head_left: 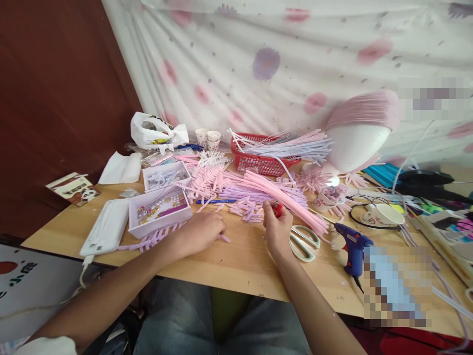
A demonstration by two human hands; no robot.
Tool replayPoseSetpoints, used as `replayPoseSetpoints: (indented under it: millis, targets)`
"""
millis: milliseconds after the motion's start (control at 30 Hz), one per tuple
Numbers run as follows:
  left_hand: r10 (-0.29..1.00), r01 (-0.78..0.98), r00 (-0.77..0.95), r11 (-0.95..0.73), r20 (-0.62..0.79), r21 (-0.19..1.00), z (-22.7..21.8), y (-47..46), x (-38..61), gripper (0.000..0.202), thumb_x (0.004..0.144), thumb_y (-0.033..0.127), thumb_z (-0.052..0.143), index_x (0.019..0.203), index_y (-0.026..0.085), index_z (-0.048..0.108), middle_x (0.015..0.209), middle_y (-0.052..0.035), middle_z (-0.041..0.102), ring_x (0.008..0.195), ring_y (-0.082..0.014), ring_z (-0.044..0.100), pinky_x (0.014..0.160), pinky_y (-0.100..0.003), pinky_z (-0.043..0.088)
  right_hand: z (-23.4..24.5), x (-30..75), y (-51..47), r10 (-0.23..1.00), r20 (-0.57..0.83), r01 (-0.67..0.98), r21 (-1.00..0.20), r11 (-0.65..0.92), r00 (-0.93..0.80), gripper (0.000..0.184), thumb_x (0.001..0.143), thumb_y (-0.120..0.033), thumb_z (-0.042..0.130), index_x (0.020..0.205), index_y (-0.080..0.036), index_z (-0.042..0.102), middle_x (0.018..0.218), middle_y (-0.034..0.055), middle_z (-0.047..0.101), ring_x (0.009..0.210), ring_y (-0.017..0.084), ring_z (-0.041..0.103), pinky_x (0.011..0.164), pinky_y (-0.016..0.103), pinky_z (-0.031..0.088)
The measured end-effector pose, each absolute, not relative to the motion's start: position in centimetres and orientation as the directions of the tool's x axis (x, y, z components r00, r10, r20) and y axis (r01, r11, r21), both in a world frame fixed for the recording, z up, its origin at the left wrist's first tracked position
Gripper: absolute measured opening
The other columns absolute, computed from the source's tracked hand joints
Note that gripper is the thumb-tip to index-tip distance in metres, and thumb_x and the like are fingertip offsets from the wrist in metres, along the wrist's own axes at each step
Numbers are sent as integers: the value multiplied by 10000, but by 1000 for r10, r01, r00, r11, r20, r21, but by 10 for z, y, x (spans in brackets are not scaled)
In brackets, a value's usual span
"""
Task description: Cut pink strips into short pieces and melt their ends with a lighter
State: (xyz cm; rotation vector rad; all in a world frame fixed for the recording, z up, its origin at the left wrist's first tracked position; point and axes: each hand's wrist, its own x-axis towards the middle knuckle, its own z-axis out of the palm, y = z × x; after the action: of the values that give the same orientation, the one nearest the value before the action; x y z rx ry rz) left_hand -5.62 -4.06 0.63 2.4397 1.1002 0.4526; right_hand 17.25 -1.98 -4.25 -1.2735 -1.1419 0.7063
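Observation:
My left hand [207, 230] is low over the table with its fingers curled. A short lilac pipe cleaner end [224, 238] pokes out beyond its fingertips, and a branched lilac pipe cleaner strand [148, 241] lies to its left, partly behind the forearm. My right hand [277, 229] is closed around a red lighter [278, 210], whose top shows above the fingers. Scissors with pale handles [305, 242] lie just right of that hand. Beyond both hands are cut lilac pieces [248, 209] and a bundle of long pink pipe cleaners [284, 195].
White boxes of beads [158, 229] and a white power bank [105, 227] sit at left. A red basket [254, 162] of pipe cleaners stands behind. To the right are a blue glue gun [353, 246], paper cups [384, 217] and a white head form [356, 143].

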Motion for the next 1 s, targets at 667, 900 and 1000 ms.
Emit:
replayPoseSetpoints:
  millis: [667,900,1000]
  targets:
    - [881,549,423,-433,210,715,27,8,-17,132,859,241,621,825,217,746,647,4,697,590,-159,608,626,-257,415,-13,173,-18,978,114,20,-993,112,176,423,906,-606,529,831,-194,590,605,-54,399,498,96,289,445,246,217]
    - [916,169,362,-245,172,955,3,16,-3,150,782,333,721,808,185,728,625,-8,672,553,-141,604,540,-232,475,-22,176,-11,983,167,72,-984,162,72,412,790,-546,735,978,-183,686,662,-28,560,516,103,377,460,243,287]
    - [913,80,386,-178,134,981,1,12,-2,171,773,340,735,812,174,714,712,-33,714,604,-146,641,579,-243,517,-26,173,-10,987,157,44,-987,156,18,369,755,-509,780,880,-167,717,690,5,636,496,93,381,455,246,288]
